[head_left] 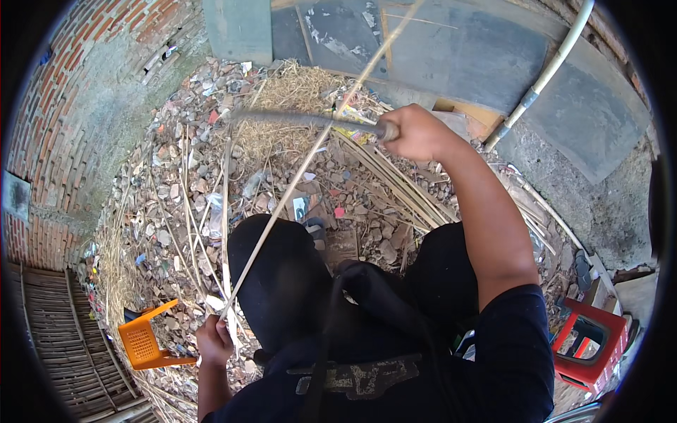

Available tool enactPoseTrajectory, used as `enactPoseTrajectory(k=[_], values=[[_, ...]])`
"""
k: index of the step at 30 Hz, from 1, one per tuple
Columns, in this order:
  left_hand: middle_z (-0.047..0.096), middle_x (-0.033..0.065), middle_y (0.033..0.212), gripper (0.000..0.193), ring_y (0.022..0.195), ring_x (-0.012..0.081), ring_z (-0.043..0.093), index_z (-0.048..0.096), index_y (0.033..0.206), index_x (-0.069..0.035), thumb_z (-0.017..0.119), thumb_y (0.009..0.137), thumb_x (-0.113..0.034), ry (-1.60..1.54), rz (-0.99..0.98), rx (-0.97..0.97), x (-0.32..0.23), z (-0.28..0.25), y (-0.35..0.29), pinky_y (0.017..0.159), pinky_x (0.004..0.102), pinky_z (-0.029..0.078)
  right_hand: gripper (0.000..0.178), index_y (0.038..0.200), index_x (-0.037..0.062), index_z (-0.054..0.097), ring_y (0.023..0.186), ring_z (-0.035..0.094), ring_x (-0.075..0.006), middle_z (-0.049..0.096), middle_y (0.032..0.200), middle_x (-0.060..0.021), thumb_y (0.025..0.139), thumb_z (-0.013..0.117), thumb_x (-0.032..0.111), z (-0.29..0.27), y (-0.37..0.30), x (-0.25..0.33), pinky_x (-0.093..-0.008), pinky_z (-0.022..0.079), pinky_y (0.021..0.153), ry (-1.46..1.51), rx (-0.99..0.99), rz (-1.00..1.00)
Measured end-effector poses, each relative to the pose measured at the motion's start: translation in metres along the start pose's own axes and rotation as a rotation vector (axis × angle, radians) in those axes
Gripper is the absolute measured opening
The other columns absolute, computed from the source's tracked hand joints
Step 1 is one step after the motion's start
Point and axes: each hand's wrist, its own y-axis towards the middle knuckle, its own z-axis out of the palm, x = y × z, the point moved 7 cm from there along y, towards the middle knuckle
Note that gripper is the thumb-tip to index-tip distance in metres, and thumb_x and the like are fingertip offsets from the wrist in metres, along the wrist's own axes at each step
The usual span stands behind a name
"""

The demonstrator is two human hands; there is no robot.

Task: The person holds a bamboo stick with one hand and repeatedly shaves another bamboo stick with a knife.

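Observation:
My left hand, low at the left, is closed round the near end of a long, pale bamboo strip. The strip slants up and away to the right, past my left knee and beyond the top of the picture. My right hand grips the handle of a machete, arm stretched forward. Its dark blade points left, smeared by motion, and crosses the strip in the picture; whether they touch I cannot tell.
Rubble and litter cover the ground, with more bamboo strips and dry shavings. An orange plastic chair is at left, a red plastic stool at right. A brick wall and grey panels bound the space; a pipe leans there.

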Motion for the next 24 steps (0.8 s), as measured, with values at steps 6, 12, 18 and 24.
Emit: enactPoseTrajectory(k=[6, 12, 18, 24], values=[[0.051, 0.0206, 0.057, 0.035, 0.051, 0.047, 0.053, 0.048, 0.078, -0.005, 0.041, 0.104, -0.027, -0.029, -0.013, -0.002, -0.004, -0.006, 0.001, 0.048, 0.0524, 0.04, 0.021, 0.092, 0.0088, 0.071, 0.086, 0.068, -0.0371, 0.07, 0.086, -0.0175, 0.074, 0.069, 0.019, -0.01, -0.001, 0.0, -0.0469, 0.053, 0.08, -0.031, -0.106, 0.123], [0.05, 0.0184, 0.055, 0.033, 0.051, 0.0452, 0.055, 0.049, 0.08, -0.004, 0.04, 0.104, -0.026, -0.05, -0.04, 0.011, -0.008, -0.013, 0.003, 0.047, 0.0517, 0.039, 0.022, 0.089, 0.0097, 0.07, 0.084, 0.067, -0.0398, 0.068, 0.08, -0.0182, 0.068, 0.07, 0.018, -0.008, -0.013, 0.033, -0.0514, 0.052, 0.075, -0.294, -0.079, -0.031], [0.055, 0.0228, 0.082, 0.021, 0.072, 0.0409, 0.053, 0.056, 0.094, 0.003, 0.045, 0.096, -0.014, -0.053, 0.099, 0.052, -0.054, -0.04, 0.038, 0.065, 0.0512, 0.043, 0.023, 0.09, 0.0094, 0.07, 0.084, 0.067, -0.0398, 0.069, 0.081, -0.0183, 0.068, 0.071, 0.019, 0.002, -0.006, 0.026, -0.0508, 0.053, 0.075, -0.254, -0.02, -0.019], [0.057, 0.0202, 0.073, 0.016, 0.06, 0.0381, 0.056, 0.059, 0.1, 0.002, 0.048, 0.095, -0.008, -0.106, 0.083, -0.048, -0.072, -0.038, 0.054, 0.056, 0.0465, 0.044, 0.026, 0.093, 0.0099, 0.071, 0.086, 0.067, -0.0392, 0.069, 0.082, -0.0178, 0.069, 0.072, 0.02, 0.013, -0.005, 0.014, -0.05, 0.053, 0.076, -0.268, 0.005, -0.022]])
